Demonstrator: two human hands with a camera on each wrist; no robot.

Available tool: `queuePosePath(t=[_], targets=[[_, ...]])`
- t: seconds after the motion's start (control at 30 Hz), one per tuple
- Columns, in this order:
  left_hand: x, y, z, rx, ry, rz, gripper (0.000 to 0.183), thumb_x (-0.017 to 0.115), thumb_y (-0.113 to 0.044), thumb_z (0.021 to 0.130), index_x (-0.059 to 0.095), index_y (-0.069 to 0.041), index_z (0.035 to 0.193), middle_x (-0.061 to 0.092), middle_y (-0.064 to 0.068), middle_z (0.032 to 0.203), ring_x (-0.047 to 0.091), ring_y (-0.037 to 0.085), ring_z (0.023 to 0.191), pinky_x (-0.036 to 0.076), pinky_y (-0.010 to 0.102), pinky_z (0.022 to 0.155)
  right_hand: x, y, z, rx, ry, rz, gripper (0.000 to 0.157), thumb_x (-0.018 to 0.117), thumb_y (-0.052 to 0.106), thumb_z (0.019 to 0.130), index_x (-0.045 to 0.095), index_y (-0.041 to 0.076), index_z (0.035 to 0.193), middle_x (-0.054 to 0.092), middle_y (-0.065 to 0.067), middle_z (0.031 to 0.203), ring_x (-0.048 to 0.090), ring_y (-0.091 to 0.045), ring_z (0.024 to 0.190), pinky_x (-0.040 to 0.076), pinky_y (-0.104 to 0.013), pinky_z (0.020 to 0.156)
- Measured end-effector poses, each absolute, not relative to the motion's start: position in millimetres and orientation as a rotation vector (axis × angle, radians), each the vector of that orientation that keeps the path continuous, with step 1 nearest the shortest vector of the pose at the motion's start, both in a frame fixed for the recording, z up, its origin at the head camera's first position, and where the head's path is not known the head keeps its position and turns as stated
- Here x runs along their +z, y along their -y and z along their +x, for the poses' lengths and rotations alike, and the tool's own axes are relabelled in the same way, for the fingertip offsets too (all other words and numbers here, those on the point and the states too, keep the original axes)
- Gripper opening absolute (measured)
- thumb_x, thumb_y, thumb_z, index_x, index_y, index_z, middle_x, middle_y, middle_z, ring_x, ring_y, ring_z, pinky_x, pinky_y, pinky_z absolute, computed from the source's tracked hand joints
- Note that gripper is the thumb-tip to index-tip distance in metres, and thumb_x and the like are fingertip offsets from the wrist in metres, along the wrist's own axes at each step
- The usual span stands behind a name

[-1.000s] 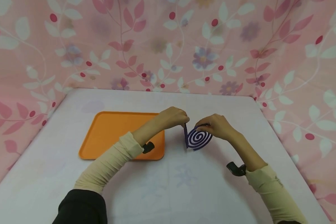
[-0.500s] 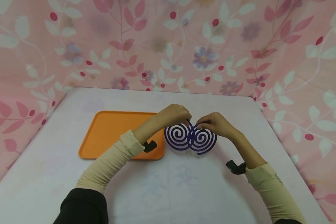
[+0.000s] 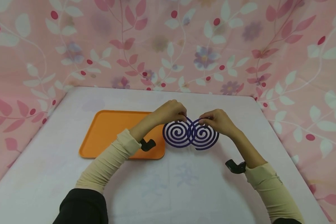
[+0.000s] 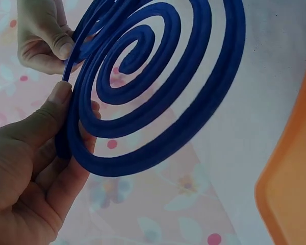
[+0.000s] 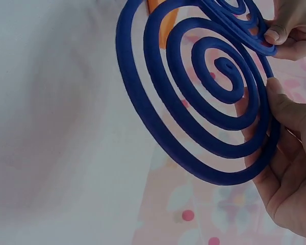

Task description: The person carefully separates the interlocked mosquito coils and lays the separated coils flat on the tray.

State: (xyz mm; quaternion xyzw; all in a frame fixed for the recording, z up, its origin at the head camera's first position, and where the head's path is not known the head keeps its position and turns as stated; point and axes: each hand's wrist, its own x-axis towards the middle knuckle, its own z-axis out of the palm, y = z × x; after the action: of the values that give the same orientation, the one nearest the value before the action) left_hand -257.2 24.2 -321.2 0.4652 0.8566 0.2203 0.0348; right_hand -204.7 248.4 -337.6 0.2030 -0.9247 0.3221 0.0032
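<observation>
Two dark blue mosquito coils are held up side by side above the table, their inner edges overlapping in the head view. By its top rim, my left hand [image 3: 170,112] pinches the left mosquito coil [image 4: 126,66] between thumb and fingers. The right mosquito coil [image 5: 233,96] is pinched in the same way by my right hand [image 3: 219,123]. Both spirals face the head camera, tilted in the wrist views. Where they cross, I cannot tell whether they are interlocked or only lying against each other.
An orange tray [image 3: 114,133] lies on the white-covered table [image 3: 168,193], left of the coils and partly beneath my left forearm. Pink floral cloth [image 3: 156,46] rises behind the table and along its sides. Dark cameras sit at both wrists.
The left mosquito coil, seen edge-on a second ago, has turned to face the head camera. Since then both hands have risen slightly and moved a little apart, still holding the coils.
</observation>
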Motion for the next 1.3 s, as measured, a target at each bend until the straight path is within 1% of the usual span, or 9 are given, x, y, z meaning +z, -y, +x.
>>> queuePosePath(t=[0.27,0.5,0.73,0.83,0.97,1.0,1.07,1.2,1.3], targets=[[-323.0,-15.6,-263.6,0.869,-2.611,1.359,0.013,0.067,-0.018,0.084,0.072,-0.007,0.080,0.066,0.000,0.068,0.058,0.007,0.059,0.048,0.018,0.060,-337.0,-250.1,-206.0,1.071,2.862,0.509,0.018,0.065,0.016,0.085,0.072,0.003,0.096,0.072,-0.009,0.082,0.064,-0.016,0.068,0.050,-0.020,0.062],[-323.3,-7.9,-267.6,0.961,-2.591,1.340,0.013,0.066,-0.017,0.084,0.072,-0.006,0.083,0.067,0.002,0.071,0.059,0.008,0.060,0.050,0.018,0.060,-336.3,-254.7,-205.6,1.094,2.816,0.516,0.018,0.063,0.014,0.086,0.071,0.002,0.095,0.070,-0.011,0.078,0.062,-0.020,0.064,0.048,-0.018,0.058],[-322.1,-4.0,-268.5,0.968,-2.581,1.286,0.013,0.065,-0.016,0.084,0.073,-0.005,0.085,0.068,0.002,0.072,0.060,0.008,0.060,0.051,0.018,0.060,-335.5,-256.9,-205.7,1.123,2.828,0.490,0.018,0.063,0.014,0.086,0.071,0.000,0.096,0.070,-0.012,0.078,0.061,-0.016,0.062,0.049,-0.018,0.058],[-323.0,-2.8,-268.9,0.972,-2.578,1.280,0.013,0.065,-0.016,0.084,0.073,-0.005,0.086,0.068,0.002,0.073,0.061,0.008,0.062,0.051,0.018,0.061,-336.3,-257.4,-206.0,1.152,2.826,0.497,0.020,0.063,0.013,0.086,0.070,-0.002,0.096,0.070,-0.013,0.079,0.061,-0.017,0.063,0.051,-0.021,0.059],[-324.0,-1.2,-268.9,0.972,-2.583,1.288,0.015,0.066,-0.017,0.084,0.073,-0.005,0.088,0.070,0.003,0.076,0.062,0.008,0.064,0.051,0.018,0.063,-337.3,-258.1,-206.1,1.163,2.830,0.506,0.020,0.062,0.013,0.087,0.070,-0.002,0.097,0.070,-0.014,0.079,0.062,-0.018,0.065,0.054,-0.031,0.064],[-323.9,-0.6,-268.9,0.969,-2.588,1.291,0.015,0.066,-0.017,0.084,0.073,-0.005,0.088,0.070,0.002,0.076,0.062,0.008,0.065,0.051,0.018,0.064,-337.5,-258.5,-206.1,1.162,2.831,0.507,0.020,0.062,0.012,0.087,0.070,-0.002,0.097,0.070,-0.014,0.079,0.063,-0.018,0.065,0.055,-0.031,0.065],[-324.3,0.9,-269.5,0.965,-2.596,1.294,0.015,0.066,-0.017,0.084,0.073,-0.005,0.088,0.070,0.002,0.077,0.062,0.008,0.065,0.051,0.018,0.064,-338.2,-259.9,-206.2,1.156,2.835,0.502,0.020,0.062,0.013,0.086,0.070,-0.002,0.098,0.070,-0.014,0.079,0.063,-0.018,0.065,0.054,-0.029,0.064],[-323.7,4.9,-271.1,0.953,-2.605,1.297,0.015,0.066,-0.018,0.084,0.073,-0.006,0.088,0.070,0.002,0.077,0.062,0.009,0.067,0.051,0.019,0.066,-339.3,-262.8,-206.4,1.146,2.831,0.498,0.020,0.063,0.013,0.086,0.070,-0.002,0.097,0.070,-0.014,0.079,0.063,-0.018,0.065,0.052,-0.019,0.062],[-323.0,9.3,-272.4,0.943,-2.626,1.305,0.015,0.066,-0.019,0.084,0.073,-0.006,0.088,0.070,0.002,0.078,0.061,0.009,0.068,0.050,0.020,0.067,-339.6,-263.9,-206.3,1.153,2.823,0.501,0.021,0.063,0.013,0.086,0.070,-0.003,0.097,0.070,-0.015,0.079,0.063,-0.018,0.065,0.052,-0.021,0.062]])
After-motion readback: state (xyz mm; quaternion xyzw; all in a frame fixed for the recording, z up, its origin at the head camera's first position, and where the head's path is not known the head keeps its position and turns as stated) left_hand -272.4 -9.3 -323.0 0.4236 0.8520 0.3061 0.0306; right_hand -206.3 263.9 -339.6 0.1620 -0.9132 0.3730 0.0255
